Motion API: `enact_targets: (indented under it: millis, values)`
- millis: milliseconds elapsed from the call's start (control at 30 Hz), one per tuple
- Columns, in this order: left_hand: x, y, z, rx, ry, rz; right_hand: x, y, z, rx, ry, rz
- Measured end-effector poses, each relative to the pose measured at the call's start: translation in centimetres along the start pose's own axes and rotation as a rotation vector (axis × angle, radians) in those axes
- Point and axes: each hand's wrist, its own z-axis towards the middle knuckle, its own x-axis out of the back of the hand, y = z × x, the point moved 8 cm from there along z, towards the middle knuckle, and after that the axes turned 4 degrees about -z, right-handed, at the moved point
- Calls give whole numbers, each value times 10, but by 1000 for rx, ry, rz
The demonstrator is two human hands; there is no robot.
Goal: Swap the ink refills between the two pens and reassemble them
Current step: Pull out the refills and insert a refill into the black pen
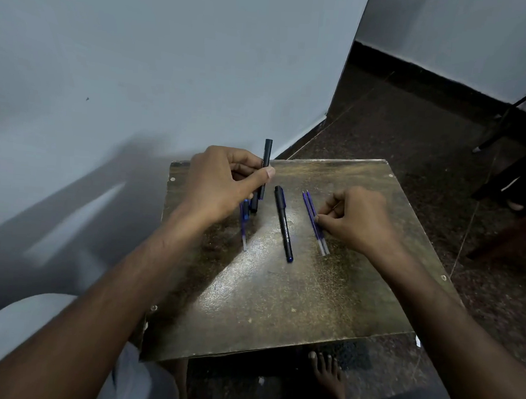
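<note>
My left hand (222, 181) pinches a black pen barrel (266, 156) between thumb and fingers and holds it nearly upright above the table's far left part. Under that hand lie a blue refill (243, 232) and small dark pen parts (250, 206), partly hidden. A whole black pen (283, 227) with a blue tip lies in the middle of the small brown table (280, 294). To its right two blue refills (315, 223) lie side by side, and my right hand (355, 218) pinches them at their middle with curled fingertips.
The table stands against a pale wall (140, 66) on the left. Dark floor (417, 116) lies beyond and to the right, with black furniture legs (510, 117) at the far right. My bare foot (328, 375) shows under the table's near edge.
</note>
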Motion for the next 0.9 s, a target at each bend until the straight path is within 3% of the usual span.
enact_targets:
  millis: [200,667,767,900]
  values:
    - [-7,-9,1,15,-63,4,15,10,0,-55,126,-68]
    - [-22,-6,-4,-18,-140,64,-7,1,0,-126,-93,-309]
    - [-23,-2,-6,-47,-146,98,-1,1,3,-115,-101,-161]
    - [-30,4,-10,-104,-177,157,9,4,1,-93,-60,510]
